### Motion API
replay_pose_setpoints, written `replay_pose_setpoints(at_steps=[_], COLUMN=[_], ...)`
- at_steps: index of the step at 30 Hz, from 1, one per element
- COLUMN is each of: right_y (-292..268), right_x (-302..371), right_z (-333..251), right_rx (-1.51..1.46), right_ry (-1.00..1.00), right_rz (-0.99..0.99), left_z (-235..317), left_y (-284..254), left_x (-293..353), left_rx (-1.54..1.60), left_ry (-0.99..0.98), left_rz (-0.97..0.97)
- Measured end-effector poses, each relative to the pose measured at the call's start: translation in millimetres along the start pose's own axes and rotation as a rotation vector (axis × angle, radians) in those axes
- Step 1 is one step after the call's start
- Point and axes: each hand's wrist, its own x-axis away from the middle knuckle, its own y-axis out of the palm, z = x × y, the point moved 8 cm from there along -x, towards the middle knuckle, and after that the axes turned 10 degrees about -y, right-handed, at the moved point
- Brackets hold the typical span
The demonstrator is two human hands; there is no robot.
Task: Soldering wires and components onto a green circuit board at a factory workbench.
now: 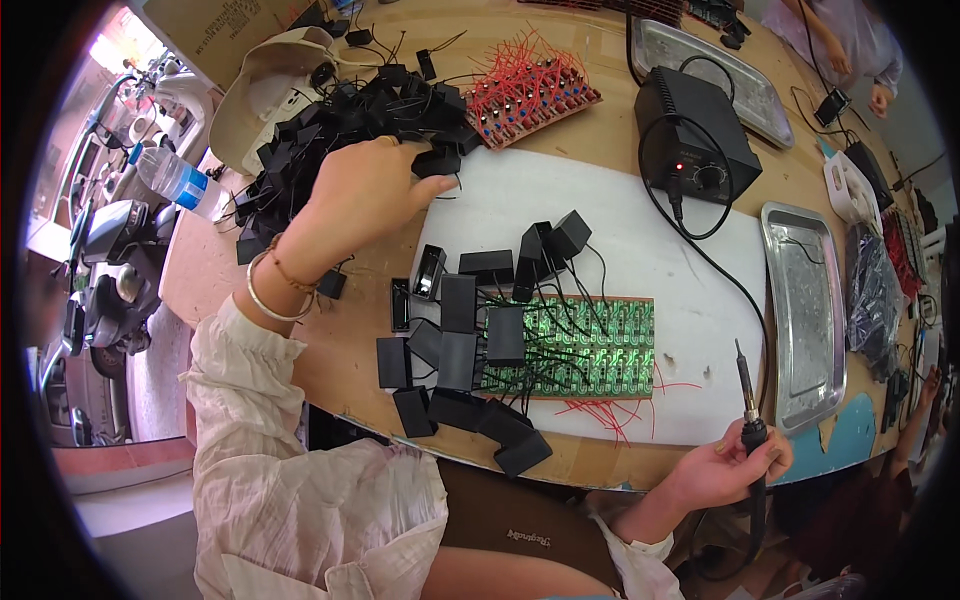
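My left hand reaches into a heap of small black plastic boxes with wires at the table's far left, its fingers closed around one black box at the heap's edge. My right hand grips a soldering iron by its handle near the table's front edge, tip pointing up. Between the hands lies a green circuit board panel on a white mat, with several black boxes wired to its left side and red wire ends along its front.
A black soldering station stands behind the mat, its cord running to the iron. Two metal trays lie to the right and far right. A board with red wires sits at the back. A water bottle lies left. Another person's hands work at far right.
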Motion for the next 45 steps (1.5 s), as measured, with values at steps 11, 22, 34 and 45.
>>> replay_pose_setpoints(at_steps=[11, 22, 34, 45], right_y=[-2.8, 2.5, 7.4, 6.2], right_x=[3.3, -1.3, 0.8, 10.5], right_z=[-0.9, 5.1, 21.8, 1.4], right_rx=[-0.028, -0.043, -0.143, -0.049], right_ry=[0.029, 0.018, 0.110, 0.026], right_rz=[-0.003, -0.068, -0.081, -0.130], left_z=[-29.2, -31.2, 0.7, 119.6], left_y=[21.1, 26.8, -61.2, -43.4], left_x=[-48.3, -55.5, 15.8, 103.6], left_rx=[0.837, 1.361, 1.566, 0.621], left_ry=[-0.099, -0.063, 0.066, 0.981], left_rz=[0.150, 0.101, 0.405, 0.360])
